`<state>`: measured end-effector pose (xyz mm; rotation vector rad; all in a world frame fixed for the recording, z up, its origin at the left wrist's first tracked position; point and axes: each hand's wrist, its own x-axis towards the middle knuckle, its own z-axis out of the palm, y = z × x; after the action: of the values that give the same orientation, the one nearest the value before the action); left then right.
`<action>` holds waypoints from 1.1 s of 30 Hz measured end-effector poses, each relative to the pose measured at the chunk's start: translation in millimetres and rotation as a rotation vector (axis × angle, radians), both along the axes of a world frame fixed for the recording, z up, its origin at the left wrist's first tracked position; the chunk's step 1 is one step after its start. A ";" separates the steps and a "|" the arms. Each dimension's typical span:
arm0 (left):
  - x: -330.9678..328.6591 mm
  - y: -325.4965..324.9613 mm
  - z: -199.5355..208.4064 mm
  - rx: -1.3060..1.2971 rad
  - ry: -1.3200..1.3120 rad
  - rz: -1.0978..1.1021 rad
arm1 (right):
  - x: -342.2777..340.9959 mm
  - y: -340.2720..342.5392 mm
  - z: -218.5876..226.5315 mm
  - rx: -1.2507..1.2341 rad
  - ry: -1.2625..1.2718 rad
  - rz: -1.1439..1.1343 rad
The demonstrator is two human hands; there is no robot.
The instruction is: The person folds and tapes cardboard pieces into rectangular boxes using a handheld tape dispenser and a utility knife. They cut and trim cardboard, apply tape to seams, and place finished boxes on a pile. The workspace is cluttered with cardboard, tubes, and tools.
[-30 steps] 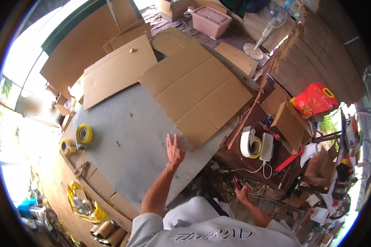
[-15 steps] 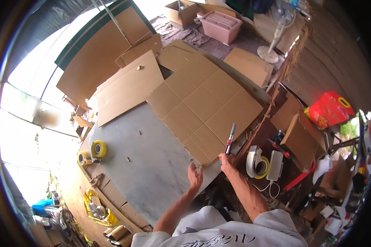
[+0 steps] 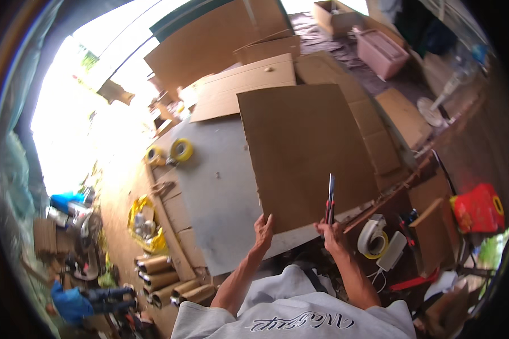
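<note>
A large brown cardboard sheet [image 3: 305,152] spans the near part of the grey tabletop [image 3: 218,209], its plain face toward me. It looks raised or tilted, though I cannot tell how far. My left hand [image 3: 262,231] grips its near left corner, thumb up along the edge. My right hand [image 3: 333,235] is closed round a utility knife [image 3: 330,203] with a red and black handle, its silvery end pointing away from me. The knife stands in front of the sheet's near edge. Whether the right fingers also touch the cardboard is hidden.
Another cardboard piece [image 3: 243,85] lies beyond. Yellow tape rolls [image 3: 181,150] sit at the table's left edge. At right are a tape dispenser [image 3: 372,237], a white box-shaped device [image 3: 395,250] and a red container [image 3: 477,208]. Cardboard tubes [image 3: 158,279] and a person in blue [image 3: 72,301] are lower left.
The creased cardboard face has given way to a plain one. My left hand has closed on the sheet's corner. The knife has stayed in my right hand, and the view has swung left.
</note>
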<state>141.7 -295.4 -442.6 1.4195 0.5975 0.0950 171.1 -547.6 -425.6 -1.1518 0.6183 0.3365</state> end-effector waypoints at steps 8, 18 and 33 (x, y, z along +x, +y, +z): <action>-245.6 118.4 -85.8 0.299 0.421 0.389 | -115.7 28.0 -27.7 -0.278 -0.046 0.712; -258.0 185.4 -79.6 0.323 0.417 0.392 | -63.7 67.9 -56.1 -0.756 -0.405 0.742; -291.5 161.7 -72.3 -0.163 0.189 0.490 | -67.3 80.6 -124.1 -1.273 -0.382 0.710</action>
<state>-149.7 -133.7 -514.9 1.1074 1.0784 0.2963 103.8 -467.0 -549.6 -2.5973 -0.0233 0.2905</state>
